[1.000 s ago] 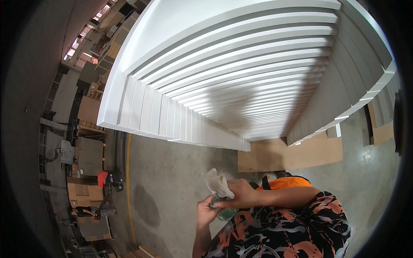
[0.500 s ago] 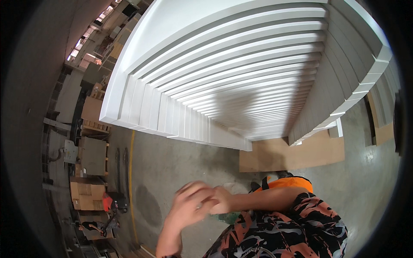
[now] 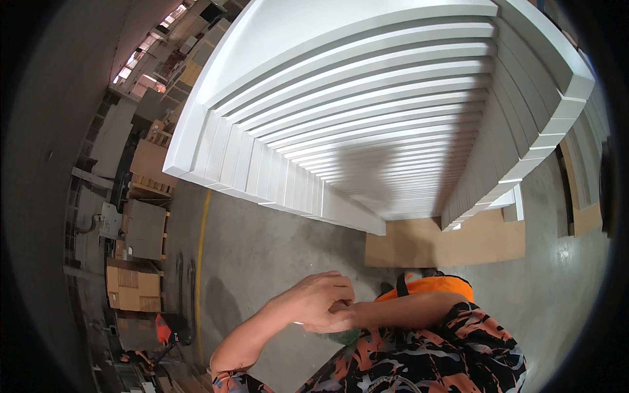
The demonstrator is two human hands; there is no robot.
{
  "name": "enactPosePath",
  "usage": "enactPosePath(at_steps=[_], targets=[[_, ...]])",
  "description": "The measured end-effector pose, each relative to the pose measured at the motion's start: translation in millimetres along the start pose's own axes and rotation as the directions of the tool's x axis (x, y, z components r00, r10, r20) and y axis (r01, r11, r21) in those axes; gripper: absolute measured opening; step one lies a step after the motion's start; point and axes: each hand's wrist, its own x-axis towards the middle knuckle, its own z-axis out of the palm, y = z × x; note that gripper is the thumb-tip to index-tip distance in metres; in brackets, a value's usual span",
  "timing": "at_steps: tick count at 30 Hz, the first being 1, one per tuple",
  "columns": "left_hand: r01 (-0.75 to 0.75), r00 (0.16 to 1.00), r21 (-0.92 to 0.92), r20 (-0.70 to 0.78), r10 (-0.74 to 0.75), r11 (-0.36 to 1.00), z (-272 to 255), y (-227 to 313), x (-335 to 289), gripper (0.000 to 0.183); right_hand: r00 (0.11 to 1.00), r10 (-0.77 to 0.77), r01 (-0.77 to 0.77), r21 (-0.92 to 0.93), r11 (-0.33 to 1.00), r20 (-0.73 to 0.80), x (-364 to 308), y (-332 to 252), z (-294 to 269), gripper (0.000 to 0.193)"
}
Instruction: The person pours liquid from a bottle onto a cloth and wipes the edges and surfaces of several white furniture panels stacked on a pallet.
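My left hand [image 3: 319, 296] reaches across in front of my body, its fingers bent over and against my right hand [image 3: 335, 319]. My right hand lies beneath it, its fingers mostly hidden under the left palm. A small white sliver shows at the edge of the hands, too little to name. Beyond them rises a tall stack of white slatted panels [image 3: 367, 98] with raised side edges, nested one in another. Neither hand touches the stack.
Brown cardboard [image 3: 406, 249] lies under the stack's foot. An orange cloth item [image 3: 439, 286] is at my waist. To the left, a yellow floor line [image 3: 203, 255] runs past cardboard boxes [image 3: 134, 286], a pallet truck with red parts [image 3: 162, 329] and another person [image 3: 137, 359]. More panels [image 3: 583, 164] stand at the right.
My hands have come closer together and slightly right, and the left forearm now lies flatter. The blur on the left hand is gone. The whole view has shifted a little.
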Motion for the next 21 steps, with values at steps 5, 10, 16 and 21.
enactPosePath(at_steps=[5, 10, 16, 21], targets=[[0.082, 0.993, 0.093, 0.081, -0.09, 0.992, -3.1, 3.0, 2.4, 0.028, 0.998, 0.06, -0.06, 0.008, 0.998, 0.007, -4.1, 2.2, -0.7, 0.031], [-0.061, 0.995, -0.078, -0.087, 0.054, 0.995, 6.1, -8.7, -0.1, 0.03, 0.993, 0.12, -0.121, 0.061, 0.991, 0.017, -7.5, 8.3, 2.1, 0.029], [0.068, 0.987, 0.107, -0.156, -0.051, 0.992, 3.5, -1.0, -18.3, 0.019, 0.99, 0.083, -0.106, -0.218, 0.97, -0.111, -6.8, 4.6, 4.2, 0.029], [0.284, 0.109, 0.112, -0.991, 0.084, 0.952, -112.0, -3.5, -32.5, 0.032, 0.958, 0.243, -0.285, -0.558, 0.779, -0.15, -4.0, -30.2, -33.6, 0.034]])
